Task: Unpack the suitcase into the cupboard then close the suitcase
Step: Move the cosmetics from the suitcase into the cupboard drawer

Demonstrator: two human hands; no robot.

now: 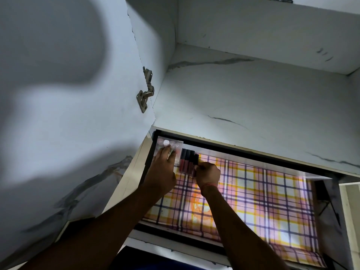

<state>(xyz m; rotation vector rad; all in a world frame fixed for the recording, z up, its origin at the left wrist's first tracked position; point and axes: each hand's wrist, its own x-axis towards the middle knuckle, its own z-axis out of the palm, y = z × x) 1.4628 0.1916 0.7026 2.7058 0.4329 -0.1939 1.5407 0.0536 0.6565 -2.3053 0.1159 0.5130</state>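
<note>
An open cupboard drawer (253, 152) is lined with checked paper (263, 195) in pink, yellow and purple. At its far left corner lies a clear box (167, 143) holding small round pots. My left hand (161, 170) rests flat on that box with fingers spread. Beside the box several dark-capped lip gloss tubes (185, 160) lie in a row. My right hand (207, 175) is closed on the rightmost tube (195, 159) at the row's end. The suitcase is out of view.
The white marbled cupboard door (68, 114) stands open on the left, with a metal hinge (146, 90). A marbled shelf (253, 104) sits above the drawer, with nothing on its visible part. The drawer liner right of the tubes is bare.
</note>
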